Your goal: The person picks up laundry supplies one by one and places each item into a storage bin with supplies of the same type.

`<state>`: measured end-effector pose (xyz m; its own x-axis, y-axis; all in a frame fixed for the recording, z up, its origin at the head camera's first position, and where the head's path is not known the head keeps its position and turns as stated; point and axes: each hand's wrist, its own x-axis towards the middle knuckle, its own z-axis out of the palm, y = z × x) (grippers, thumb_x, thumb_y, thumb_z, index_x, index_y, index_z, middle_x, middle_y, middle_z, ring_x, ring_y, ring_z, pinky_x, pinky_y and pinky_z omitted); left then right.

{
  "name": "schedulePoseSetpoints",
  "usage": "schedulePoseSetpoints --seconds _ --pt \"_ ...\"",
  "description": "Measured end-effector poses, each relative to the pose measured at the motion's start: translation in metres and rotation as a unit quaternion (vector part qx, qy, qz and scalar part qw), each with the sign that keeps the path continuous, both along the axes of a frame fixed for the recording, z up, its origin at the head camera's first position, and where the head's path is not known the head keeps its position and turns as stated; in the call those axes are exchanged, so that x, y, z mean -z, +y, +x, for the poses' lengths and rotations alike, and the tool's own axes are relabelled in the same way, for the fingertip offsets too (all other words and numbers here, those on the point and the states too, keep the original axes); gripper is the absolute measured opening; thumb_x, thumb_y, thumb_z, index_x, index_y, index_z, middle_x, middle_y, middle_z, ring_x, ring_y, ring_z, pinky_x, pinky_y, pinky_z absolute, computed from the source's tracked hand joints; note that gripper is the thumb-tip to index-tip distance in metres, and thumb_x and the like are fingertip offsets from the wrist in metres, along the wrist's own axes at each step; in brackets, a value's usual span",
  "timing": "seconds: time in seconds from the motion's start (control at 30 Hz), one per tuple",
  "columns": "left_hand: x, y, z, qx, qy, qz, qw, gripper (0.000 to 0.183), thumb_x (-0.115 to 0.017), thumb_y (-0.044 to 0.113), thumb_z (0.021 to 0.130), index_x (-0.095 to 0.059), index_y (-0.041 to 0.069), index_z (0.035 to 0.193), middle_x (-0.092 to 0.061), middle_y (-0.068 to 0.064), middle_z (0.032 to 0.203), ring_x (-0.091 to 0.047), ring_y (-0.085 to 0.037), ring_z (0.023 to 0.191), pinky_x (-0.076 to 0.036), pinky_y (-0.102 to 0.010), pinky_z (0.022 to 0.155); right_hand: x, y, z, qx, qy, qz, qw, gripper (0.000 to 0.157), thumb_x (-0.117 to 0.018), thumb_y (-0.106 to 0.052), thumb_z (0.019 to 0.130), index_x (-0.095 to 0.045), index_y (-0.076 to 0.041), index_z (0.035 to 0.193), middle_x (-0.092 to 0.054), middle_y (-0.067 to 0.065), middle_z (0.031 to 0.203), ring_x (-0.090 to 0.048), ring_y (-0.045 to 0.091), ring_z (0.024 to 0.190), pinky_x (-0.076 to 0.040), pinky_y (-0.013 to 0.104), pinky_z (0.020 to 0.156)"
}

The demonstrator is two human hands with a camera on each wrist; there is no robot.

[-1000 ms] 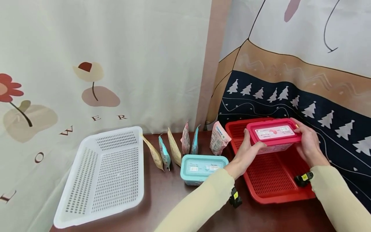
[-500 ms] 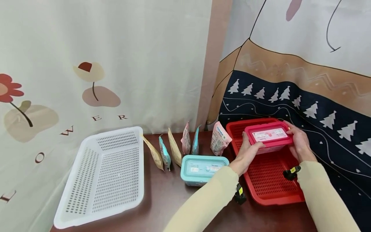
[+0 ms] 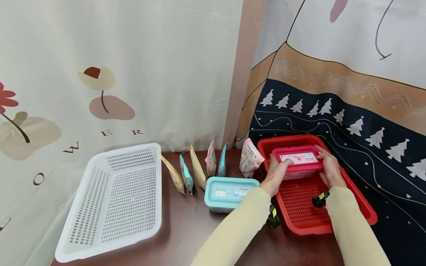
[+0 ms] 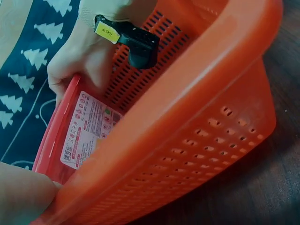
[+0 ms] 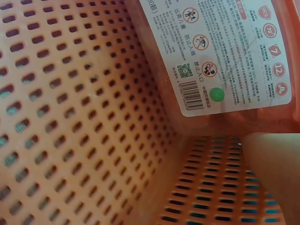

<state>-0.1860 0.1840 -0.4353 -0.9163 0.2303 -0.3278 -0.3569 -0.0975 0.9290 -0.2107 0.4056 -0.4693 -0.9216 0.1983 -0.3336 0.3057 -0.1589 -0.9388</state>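
Two hands gripping a pink plastic box inside a red basket

So the pink box point(image 3: 299, 159) is within the walls of the red basket point(image 3: 297, 207), up toward its far end. Can't tell if its bottom touches the basket floor, that bit's hidden. It's a smooth, slightly shiny rectangle with rounded corners, a lid with a raised edge and a glossy white label. There's another label point(image 5: 215, 56) on the side, full of small print plus a barcode and a green dot.

The left hand point(image 3: 274, 175) grips the end nearer the red basket's left wall, thumb over the lid. The right hand point(image 3: 330, 170) holds the opposite end, toward the basket's right wall. Some fingers are hidden on both.

The red basket itself is moulded plastic with a thick rounded lip and rows of little slots.

Just left of the red basket there's a pale blue box point(image 3: 229, 190), same rounded shape. Behind that, and near the red basket's far left corner, a crinkly pink packet point(image 3: 251, 159) stands up. Further left of the red basket are five thin packets point(image 3: 196, 166) seen nearly edge-on, tan, blue and pink. Well left of it is a white basket point(image 3: 131, 199), also perforated plastic. The bench point(image 3: 179, 229) under it all is dark reddish brown with a soft sheen.
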Motion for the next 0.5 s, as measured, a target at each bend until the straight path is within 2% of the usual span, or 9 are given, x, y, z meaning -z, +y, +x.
schedulePoseSetpoints --seconds 0.13,0.33,0.5 --pt "0.0 -0.003 -0.003 -0.004 -0.012 -0.004 0.9999 0.098 -0.068 0.03 0.088 -0.013 0.009 0.167 -0.022 -0.005 0.169 -0.029 -0.021 0.145 -0.024 -0.044 0.123 0.006 -0.003 0.0 -0.018 -0.018 0.03 0.999 0.06 -0.031 -0.02 0.107 -0.023 -0.036 0.164 0.005 -0.003 0.174 -0.006 0.022 0.154 -0.01 0.04 0.126" --pt "-0.003 -0.002 -0.004 -0.015 -0.019 -0.045 0.9987 0.098 -0.07 0.031 0.085 -0.018 0.006 0.165 -0.026 -0.007 0.167 -0.034 -0.023 0.144 -0.029 -0.042 0.12 0.007 -0.007 -0.002 -0.025 -0.015 0.042 0.999 0.058 -0.032 -0.027 0.108 -0.024 -0.034 0.164 0.0 -0.002 0.174 -0.014 0.022 0.149 -0.023 0.03 0.12" --pt "-0.011 0.0 -0.001 -0.034 -0.03 -0.071 0.9965 0.099 -0.07 0.031 0.084 -0.019 0.001 0.164 -0.021 -0.011 0.17 -0.032 -0.023 0.146 -0.027 -0.041 0.121 0.008 -0.01 -0.005 -0.028 -0.003 0.049 0.998 0.057 -0.035 -0.037 0.109 -0.027 -0.027 0.165 -0.014 0.005 0.17 -0.027 0.021 0.138 -0.039 0.019 0.102"
